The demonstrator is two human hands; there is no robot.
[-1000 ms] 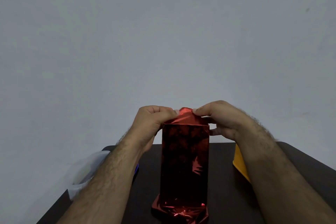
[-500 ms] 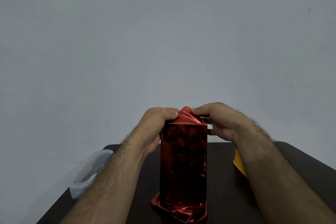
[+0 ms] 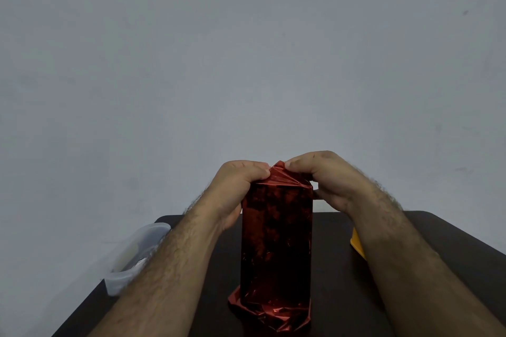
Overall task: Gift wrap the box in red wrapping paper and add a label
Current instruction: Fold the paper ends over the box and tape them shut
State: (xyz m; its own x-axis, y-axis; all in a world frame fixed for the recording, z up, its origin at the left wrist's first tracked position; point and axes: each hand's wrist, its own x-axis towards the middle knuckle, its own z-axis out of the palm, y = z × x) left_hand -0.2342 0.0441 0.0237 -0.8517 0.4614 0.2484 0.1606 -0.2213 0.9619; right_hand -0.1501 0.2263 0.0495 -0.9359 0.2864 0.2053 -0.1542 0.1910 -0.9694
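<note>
A tall box wrapped in shiny red wrapping paper [image 3: 276, 241] stands upright on the dark table [image 3: 438, 249]. Loose paper is crumpled at its lower end. My left hand [image 3: 238, 186] grips the box's upper left side, its thumb pinching the folded red paper at the top. My right hand [image 3: 323, 180] wraps the upper right corner, thumb and fingers pinching the same peaked flap of paper [image 3: 282, 172]. No label is in view.
A clear plastic container [image 3: 137, 254] sits at the table's left edge, partly behind my left forearm. A yellow object [image 3: 357, 245] peeks out behind my right forearm. A plain grey wall fills the background.
The view has shifted slightly. Both hands have pressed the top flap of paper tighter into a small peak; the box stays upright in the same spot.
</note>
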